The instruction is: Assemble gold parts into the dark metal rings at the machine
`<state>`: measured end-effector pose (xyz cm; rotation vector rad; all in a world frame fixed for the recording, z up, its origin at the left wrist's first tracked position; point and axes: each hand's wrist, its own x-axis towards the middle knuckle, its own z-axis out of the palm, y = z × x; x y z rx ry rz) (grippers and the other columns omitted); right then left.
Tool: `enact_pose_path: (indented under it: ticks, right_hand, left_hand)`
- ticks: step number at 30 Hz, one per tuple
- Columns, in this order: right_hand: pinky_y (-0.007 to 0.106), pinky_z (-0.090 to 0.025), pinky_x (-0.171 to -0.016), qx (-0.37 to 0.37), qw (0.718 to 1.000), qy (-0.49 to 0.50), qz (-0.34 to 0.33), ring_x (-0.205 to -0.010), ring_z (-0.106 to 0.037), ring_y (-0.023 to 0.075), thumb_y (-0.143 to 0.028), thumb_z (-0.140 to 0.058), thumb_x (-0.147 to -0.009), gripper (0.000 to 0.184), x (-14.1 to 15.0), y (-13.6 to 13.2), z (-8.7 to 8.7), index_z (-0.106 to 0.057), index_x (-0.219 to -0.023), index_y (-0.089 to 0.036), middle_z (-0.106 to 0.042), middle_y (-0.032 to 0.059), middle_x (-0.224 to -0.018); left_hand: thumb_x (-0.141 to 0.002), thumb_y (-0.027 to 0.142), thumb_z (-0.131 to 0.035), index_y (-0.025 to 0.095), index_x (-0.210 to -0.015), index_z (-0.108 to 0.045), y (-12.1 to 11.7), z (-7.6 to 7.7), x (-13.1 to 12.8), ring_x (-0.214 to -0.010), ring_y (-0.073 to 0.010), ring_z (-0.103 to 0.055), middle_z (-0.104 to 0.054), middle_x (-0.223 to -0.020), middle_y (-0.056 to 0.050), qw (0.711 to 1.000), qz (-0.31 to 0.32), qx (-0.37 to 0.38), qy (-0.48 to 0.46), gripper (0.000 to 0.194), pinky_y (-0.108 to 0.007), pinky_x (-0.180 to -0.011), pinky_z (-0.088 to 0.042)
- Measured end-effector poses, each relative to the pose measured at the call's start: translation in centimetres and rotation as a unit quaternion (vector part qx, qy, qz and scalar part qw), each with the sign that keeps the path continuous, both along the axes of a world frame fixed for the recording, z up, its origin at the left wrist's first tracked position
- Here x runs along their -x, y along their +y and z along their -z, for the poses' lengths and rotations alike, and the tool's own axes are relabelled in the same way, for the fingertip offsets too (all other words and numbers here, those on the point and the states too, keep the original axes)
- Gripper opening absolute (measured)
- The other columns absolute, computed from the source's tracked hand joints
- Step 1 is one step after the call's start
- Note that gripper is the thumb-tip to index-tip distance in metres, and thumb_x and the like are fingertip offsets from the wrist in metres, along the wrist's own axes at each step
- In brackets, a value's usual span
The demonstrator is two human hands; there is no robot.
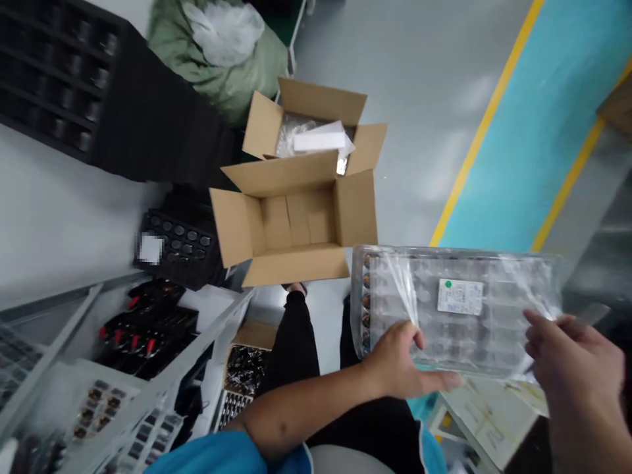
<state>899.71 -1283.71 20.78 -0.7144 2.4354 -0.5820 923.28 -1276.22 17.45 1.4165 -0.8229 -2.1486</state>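
A clear plastic tray pack [424,309] lies before me at the right, with strips of clear wrap across it and a white label [460,297] with a green dot on top. Round brown-and-dark parts show through its left end. My left hand [402,362] grips the pack's near edge, one finger stretched along it and the others curled at a wrap strip. Over the right end, my right hand [567,349] is closed, fingertips against the wrap. From it sticks a thin grey blade-like piece [594,315], blurred; its exact kind I cannot tell.
An open cardboard box [299,220] stands left of the pack. Behind it, another open box [320,135] holds white foam and clear plastic. Black trays [180,240] and a metal rack [162,388] line the left. Cartons [494,421] sit below the pack.
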Motion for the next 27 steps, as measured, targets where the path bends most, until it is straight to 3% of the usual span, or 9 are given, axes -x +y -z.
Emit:
enact_pose_path:
  ticks: [2, 4, 9, 14, 18, 20, 22, 24, 27]
  right_hand:
    - [0.037, -0.029, -0.039, -0.088, 0.995, 0.038, -0.008, -0.046, -0.042, 0.02, -0.05, -0.08, -0.061, 0.032, 3.3, -0.7, 2.9, -0.056, -0.061, -0.029, -0.049, 0.0025, -0.056]
    - [0.036, -0.03, -0.043, -0.151, 0.983, 0.082, -0.066, -0.048, -0.042, 0.0188, -0.05, -0.073, -0.066, 0.031, 6.1, -1.7, 6.9, -0.055, -0.061, -0.026, -0.048, 0.0019, -0.054]
    - [0.03, -0.031, -0.053, -0.229, 0.953, 0.068, -0.185, -0.056, -0.044, 0.0154, -0.039, -0.065, -0.073, 0.025, 10.3, -4.8, 19.1, -0.051, -0.06, -0.022, -0.046, -0.0016, -0.053]
    - [0.028, -0.035, -0.057, -0.277, 0.947, -0.045, -0.157, -0.061, -0.05, 0.0147, -0.023, -0.064, -0.074, 0.009, 11.0, -6.4, 31.1, -0.057, -0.071, -0.019, -0.055, -0.0007, -0.06]
    - [0.027, -0.036, -0.053, -0.304, 0.937, -0.094, -0.145, -0.057, -0.049, 0.0132, -0.019, -0.06, -0.077, 0.004, 9.4, -5.7, 38.5, -0.057, -0.075, -0.018, -0.058, 0.0002, -0.062]
    - [0.027, -0.034, -0.051, -0.309, 0.934, -0.114, -0.14, -0.053, -0.044, 0.012, -0.021, -0.061, -0.078, 0.004, 8.5, -5.0, 40.7, -0.058, -0.077, -0.018, -0.056, -0.0012, -0.061]
    - [0.027, -0.035, -0.051, -0.31, 0.934, -0.116, -0.135, -0.053, -0.042, 0.0122, -0.022, -0.064, -0.077, 0.007, 7.7, -4.5, 41.5, -0.059, -0.077, -0.018, -0.053, -0.0028, -0.059]
    - [0.027, -0.037, -0.055, -0.305, 0.938, -0.091, -0.137, -0.058, -0.047, 0.0145, -0.023, -0.068, -0.077, 0.011, 6.7, -4.2, 41.0, -0.058, -0.075, -0.019, -0.052, -0.0025, -0.059]
    - [0.028, -0.047, -0.068, -0.24, 0.953, -0.101, -0.157, -0.074, -0.061, 0.0191, -0.034, -0.069, -0.085, 0.02, 3.8, -4.5, 37.9, -0.058, -0.075, -0.02, -0.061, 0.002, -0.067]
  left_hand:
    - [-0.059, 0.046, -0.097, 0.023, -0.081, -0.044, 0.5, 3.4, 3.6, -0.078, -0.0137, -0.046, -0.049, -0.085, 0.005, 0.999, 0.01, -0.041, -0.025, 0.061, -0.027, -0.071, -0.037]
    - [-0.063, 0.043, -0.096, 0.023, -0.079, -0.045, 0.8, 7.4, 6.8, -0.074, -0.0128, -0.045, -0.049, -0.081, 0.005, 0.994, 0.016, -0.089, -0.063, 0.057, -0.026, -0.069, -0.037]
    - [-0.071, 0.039, -0.092, 0.021, -0.08, -0.053, 0.0, 18.5, 11.9, -0.077, -0.0154, -0.056, -0.057, -0.079, 0.003, 0.97, -0.004, -0.184, -0.158, 0.043, -0.027, -0.071, -0.042]
    - [-0.079, 0.036, -0.086, 0.015, -0.099, -0.066, -2.2, 30.1, 12.4, -0.09, -0.0228, -0.068, -0.072, -0.099, -0.01, 0.948, -0.05, -0.222, -0.222, 0.035, -0.032, -0.08, -0.05]
    - [-0.076, 0.033, -0.087, 0.013, -0.116, -0.07, -4.6, 37.7, 10.1, -0.116, -0.031, -0.067, -0.073, -0.123, -0.018, 0.936, -0.075, -0.216, -0.267, 0.048, -0.037, -0.099, -0.049]
    - [-0.075, 0.031, -0.088, 0.013, -0.121, -0.071, -5.5, 40.0, 8.5, -0.126, -0.0335, -0.064, -0.072, -0.131, -0.02, 0.942, -0.086, -0.204, -0.253, 0.052, -0.038, -0.106, -0.047]
    - [-0.072, 0.028, -0.09, 0.013, -0.128, -0.069, -5.6, 40.7, 6.6, -0.138, -0.0348, -0.058, -0.067, -0.141, -0.021, 0.952, -0.113, -0.186, -0.213, 0.061, -0.039, -0.113, -0.043]
    - [-0.067, 0.023, -0.092, 0.015, -0.137, -0.065, -4.1, 39.6, 4.4, -0.148, -0.0352, -0.049, -0.058, -0.154, -0.022, 0.954, -0.167, -0.184, -0.168, 0.076, -0.041, -0.12, -0.038]
    - [-0.058, 0.016, -0.095, 0.018, -0.137, -0.063, 0.9, 35.1, 0.2, -0.155, -0.0371, -0.039, -0.05, -0.161, -0.021, 0.915, -0.305, -0.233, -0.125, 0.085, -0.045, -0.123, -0.036]
